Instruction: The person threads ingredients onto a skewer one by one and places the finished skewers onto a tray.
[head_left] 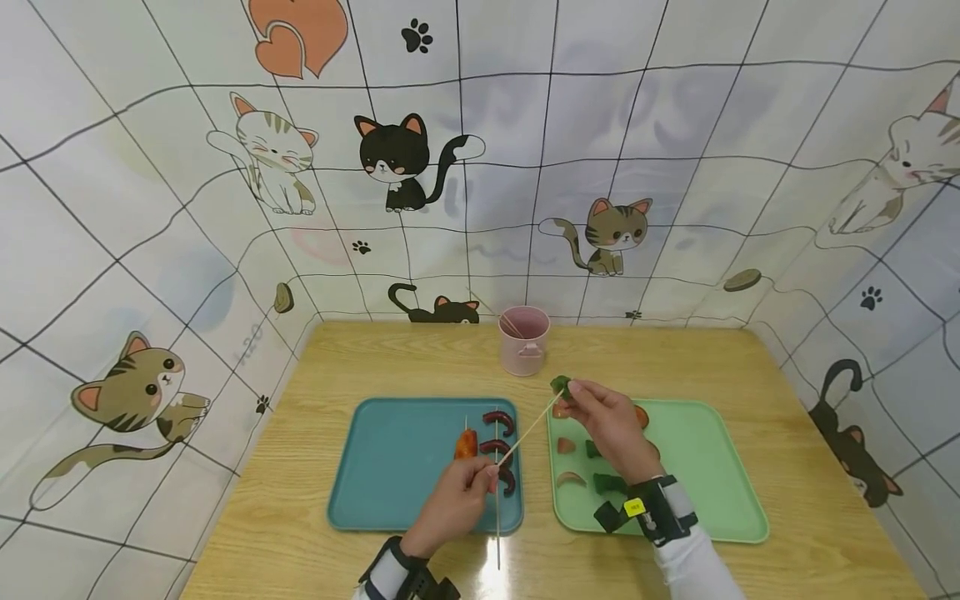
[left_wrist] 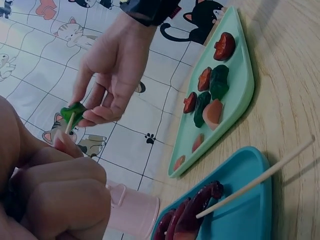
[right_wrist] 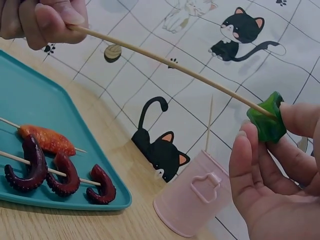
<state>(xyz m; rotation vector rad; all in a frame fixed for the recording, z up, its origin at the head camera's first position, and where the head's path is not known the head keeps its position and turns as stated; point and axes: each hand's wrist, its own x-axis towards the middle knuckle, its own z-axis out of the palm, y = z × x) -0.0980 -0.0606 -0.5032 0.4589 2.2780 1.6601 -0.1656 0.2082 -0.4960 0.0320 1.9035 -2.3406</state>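
My left hand (head_left: 456, 502) pinches one end of a thin wooden skewer (right_wrist: 170, 62), which slants up and away to the right. At its far end is a green pepper-like piece (right_wrist: 270, 120), pinched between the thumb and fingers of my right hand (head_left: 615, 429). The skewer's tip meets the face of this piece. Below the left hand, a blue tray (head_left: 390, 467) bears a skewer of dark red octopus tentacles (right_wrist: 32, 167) and beside it a skewered orange-brown piece (right_wrist: 47, 140). The right hand hangs over a green tray (head_left: 720, 467).
On the green tray lie several loose pieces: dark green ones (left_wrist: 220, 80), pinkish ones (left_wrist: 214, 114) and red-brown ones (left_wrist: 225, 46). A pink cup (head_left: 517, 358) with skewers in it stands behind the trays. A wall sheet with cats (head_left: 397, 158) rises at the table's back.
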